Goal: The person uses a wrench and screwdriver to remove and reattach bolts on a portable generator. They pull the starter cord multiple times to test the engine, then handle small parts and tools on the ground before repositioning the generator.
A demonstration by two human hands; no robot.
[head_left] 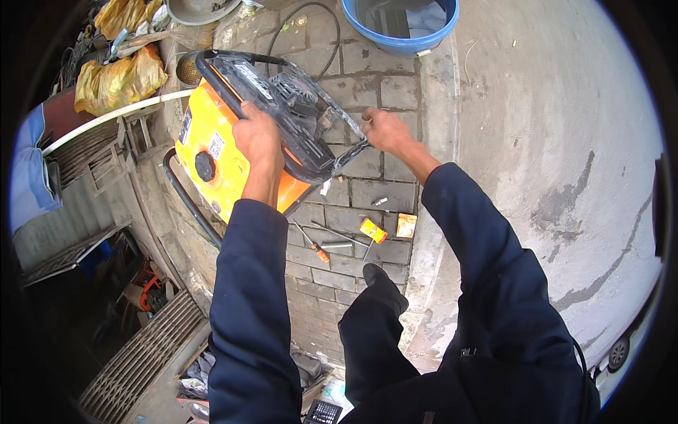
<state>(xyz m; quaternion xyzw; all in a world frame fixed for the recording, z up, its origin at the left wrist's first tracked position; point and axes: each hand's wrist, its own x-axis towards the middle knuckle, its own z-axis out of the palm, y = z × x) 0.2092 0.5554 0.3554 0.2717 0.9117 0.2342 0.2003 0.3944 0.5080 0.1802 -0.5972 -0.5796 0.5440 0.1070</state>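
We see a person in dark blue sleeves standing on a grey brick pavement (367, 85), both arms stretched out toward a boxy orange-yellow portable generator with a black tubular frame (212, 152). The machine is tipped up on its side, leaning over the bricks near the middle left of the view. The left hand (258, 138) is clamped over the black frame on the dark engine side, fingers wrapped round the bar and out of sight beneath it. The right hand (381, 128) is closed in a narrow fist on the far corner of the same frame (we cannot tell whether it also pinches a small tool).

On the bricks below the generator lie a screwdriver with an orange handle (314, 247), a small yellow and orange cardboard box (373, 230) and a second flat orange packet (406, 225) just beside it. The person's black shoe (385, 283) stands near them. A round blue plastic tub (402, 28) sits at the top, well apart from the hands, with a black cable (332, 35) curling on the bricks beside it. Crumpled yellow plastic bags (116, 78) lie at the upper left, and a smooth grey concrete surface (551, 141) fills the right side.
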